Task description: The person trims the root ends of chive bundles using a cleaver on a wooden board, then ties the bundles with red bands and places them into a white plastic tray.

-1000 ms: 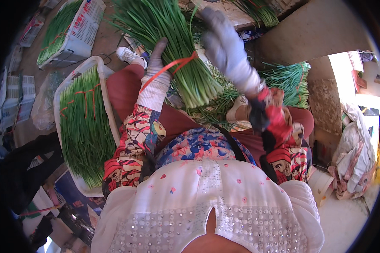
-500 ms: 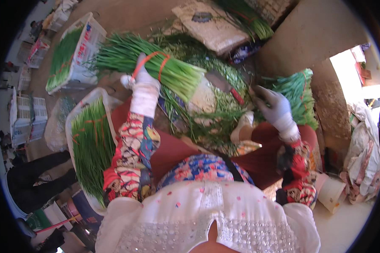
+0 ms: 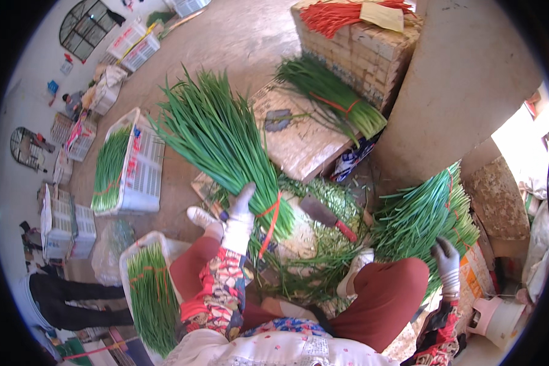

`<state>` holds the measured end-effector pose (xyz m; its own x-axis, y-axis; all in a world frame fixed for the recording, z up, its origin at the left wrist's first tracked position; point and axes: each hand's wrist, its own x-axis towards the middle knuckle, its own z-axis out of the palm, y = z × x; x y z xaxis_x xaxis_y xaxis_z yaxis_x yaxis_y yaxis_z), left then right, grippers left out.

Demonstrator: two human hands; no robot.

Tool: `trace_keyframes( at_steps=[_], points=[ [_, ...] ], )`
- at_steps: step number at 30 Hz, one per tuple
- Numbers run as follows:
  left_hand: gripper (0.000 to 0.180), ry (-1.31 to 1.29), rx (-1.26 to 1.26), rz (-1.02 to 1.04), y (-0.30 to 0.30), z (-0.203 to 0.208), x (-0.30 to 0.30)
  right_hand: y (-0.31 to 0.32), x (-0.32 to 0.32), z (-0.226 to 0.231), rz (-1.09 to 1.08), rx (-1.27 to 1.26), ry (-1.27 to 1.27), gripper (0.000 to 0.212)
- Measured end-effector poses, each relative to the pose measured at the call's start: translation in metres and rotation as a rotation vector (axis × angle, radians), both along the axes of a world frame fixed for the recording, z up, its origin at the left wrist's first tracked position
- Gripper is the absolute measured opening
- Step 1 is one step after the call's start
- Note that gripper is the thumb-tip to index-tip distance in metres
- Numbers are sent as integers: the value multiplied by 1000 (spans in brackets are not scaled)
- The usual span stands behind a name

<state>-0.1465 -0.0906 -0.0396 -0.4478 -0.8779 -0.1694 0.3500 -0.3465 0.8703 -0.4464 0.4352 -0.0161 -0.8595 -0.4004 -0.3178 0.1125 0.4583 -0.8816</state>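
Note:
My gloved left hand [image 3: 241,204] is wrapped round the lower part of a large bunch of garlic chives [image 3: 222,134], its green tips pointing up and away to the left. An orange band circles the pale stem end, and a strip of it hangs down. On the right, my gloved right hand [image 3: 447,259] hovers at the near edge of a heap of chives [image 3: 418,213], fingers apart with nothing seen between them. A cleaver with a red handle [image 3: 324,213] lies on chopped green trimmings between my knees.
Another tied chive bunch [image 3: 332,100] lies on a board [image 3: 293,143] ahead, before a block topped with orange strips [image 3: 348,15]. White crates of chives, one [image 3: 143,177] farther and one [image 3: 125,262] nearer, stand left. A person's dark-trousered legs [image 3: 79,299] are at far left.
My view has tilted up. The held bunch has swung from lying sideways to pointing away, still in my left hand. My right hand has moved outward to the right, beside the chive heap.

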Motion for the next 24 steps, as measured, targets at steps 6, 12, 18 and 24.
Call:
trace_keyframes(
  at_steps=[6, 12, 18, 24],
  points=[
    [73, -284, -539, -125, 32, 31, -4, -52, -11, -20, 91, -9, -99, 39],
    [68, -142, -176, -126, 25, -23, 72, -142, -35, 4, 368, -74, 138, 36],
    [81, -1110, -1330, -141, 33, 46, 68, -134, -44, -3, 314, -138, -43, 37],
    [87, -1093, -1561, -149, 36, 72, 70, -132, -35, 48, 193, -426, -65, 23]
  ],
)
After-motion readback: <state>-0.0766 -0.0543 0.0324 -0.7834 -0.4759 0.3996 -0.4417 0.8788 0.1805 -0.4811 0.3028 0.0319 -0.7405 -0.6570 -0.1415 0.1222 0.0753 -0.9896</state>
